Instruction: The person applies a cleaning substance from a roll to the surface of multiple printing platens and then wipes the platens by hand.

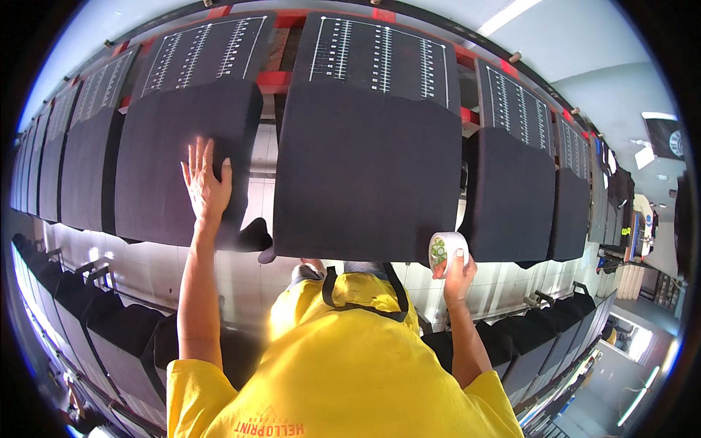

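Here, the right hand (pixel 458 277) pinches a tape roll (pixel 458 245) by the near right corner of the middle board (pixel 361 66); left of it, the spread left hand (pixel 208 191) could wrinkle the black cloth (pixel 150 164) by dragging.

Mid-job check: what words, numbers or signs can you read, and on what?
Yellow shirt: red lettering, upside down in this view; I don't copy wording.
Dark boards: white scales, any figures too small to read.
White tape roll: green print inside its ring, no words legible.
Black banner, right: pale round emblem, too small.
Yellow mark, far right: blurred.
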Demonstrator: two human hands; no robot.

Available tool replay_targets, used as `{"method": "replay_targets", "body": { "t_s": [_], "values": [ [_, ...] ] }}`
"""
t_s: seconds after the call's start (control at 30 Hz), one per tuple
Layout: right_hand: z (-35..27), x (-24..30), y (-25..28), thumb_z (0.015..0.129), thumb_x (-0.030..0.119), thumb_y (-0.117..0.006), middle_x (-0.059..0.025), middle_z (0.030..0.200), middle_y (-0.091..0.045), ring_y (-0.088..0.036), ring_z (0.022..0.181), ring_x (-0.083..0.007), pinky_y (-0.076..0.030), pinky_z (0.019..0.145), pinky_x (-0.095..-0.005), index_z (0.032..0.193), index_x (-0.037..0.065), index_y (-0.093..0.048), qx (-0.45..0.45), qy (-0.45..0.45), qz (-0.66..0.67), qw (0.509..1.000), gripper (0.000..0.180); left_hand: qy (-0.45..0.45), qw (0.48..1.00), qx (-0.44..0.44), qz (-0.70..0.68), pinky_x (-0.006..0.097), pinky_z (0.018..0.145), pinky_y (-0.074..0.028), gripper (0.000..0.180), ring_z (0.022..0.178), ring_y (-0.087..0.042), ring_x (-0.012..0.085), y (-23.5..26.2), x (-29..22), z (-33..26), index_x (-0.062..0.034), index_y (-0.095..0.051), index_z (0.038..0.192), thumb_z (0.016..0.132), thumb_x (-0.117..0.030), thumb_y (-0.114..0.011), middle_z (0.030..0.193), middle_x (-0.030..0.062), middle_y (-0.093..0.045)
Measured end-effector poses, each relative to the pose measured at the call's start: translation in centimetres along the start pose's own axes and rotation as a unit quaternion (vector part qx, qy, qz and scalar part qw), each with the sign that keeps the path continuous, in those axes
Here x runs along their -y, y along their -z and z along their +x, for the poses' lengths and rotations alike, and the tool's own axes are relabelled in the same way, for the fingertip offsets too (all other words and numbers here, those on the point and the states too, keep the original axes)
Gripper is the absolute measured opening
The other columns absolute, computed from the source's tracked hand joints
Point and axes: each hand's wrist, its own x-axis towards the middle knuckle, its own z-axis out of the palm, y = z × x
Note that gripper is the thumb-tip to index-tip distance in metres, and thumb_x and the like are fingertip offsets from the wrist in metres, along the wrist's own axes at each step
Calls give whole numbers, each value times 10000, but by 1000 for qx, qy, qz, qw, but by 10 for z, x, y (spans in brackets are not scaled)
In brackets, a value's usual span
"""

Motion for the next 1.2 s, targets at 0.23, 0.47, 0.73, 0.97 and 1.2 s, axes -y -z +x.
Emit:
{"method": "replay_targets", "body": {
  "t_s": [0.23,0.47,0.73,0.97,1.2],
  "values": [
    [90,18,-43,1011,431,-504,-102,512,-521,-506,379,-187,-444,379,-331,840,-37,-518,-4,57,22,998,498,7,1000,19,-6,519,1213,-140,566,1483,-254,299,4,-1,1,-111,-457,1452,926,-286,-570,1573,97,-349],
    [235,57,-85,1007,415,-525,-102,538,-553,-552,395,-181,-443,365,-306,898,-56,-580,2,96,16,995,486,8,1000,26,4,532,1210,-145,570,1478,-262,316,8,-6,1,-113,-447,1456,911,-243,-553,1572,106,-349],
    [317,79,-116,981,407,-573,-98,560,-554,-541,402,-186,-462,385,-338,887,-39,-588,2,92,56,994,456,8,1000,27,0,517,1206,-161,554,1472,-272,321,12,-7,0,-106,-449,1454,923,-222,-558,1567,109,-356],
    [259,70,-99,994,383,-550,-92,543,-551,-548,403,-200,-453,398,-344,875,-27,-598,23,64,42,997,430,-7,1000,4,0,512,1204,-168,534,1464,-289,314,7,-3,1,-100,-463,1442,943,-258,-568,1561,106,-366],
    [88,26,-45,1011,408,-501,-98,531,-535,-526,370,-190,-433,371,-309,888,-42,-563,36,22,-4,999,471,0,1000,2,-11,519,1206,-159,539,1474,-270,307,3,-1,-3,-97,-477,1431,932,-276,-573,1560,111,-366]
  ]
}}
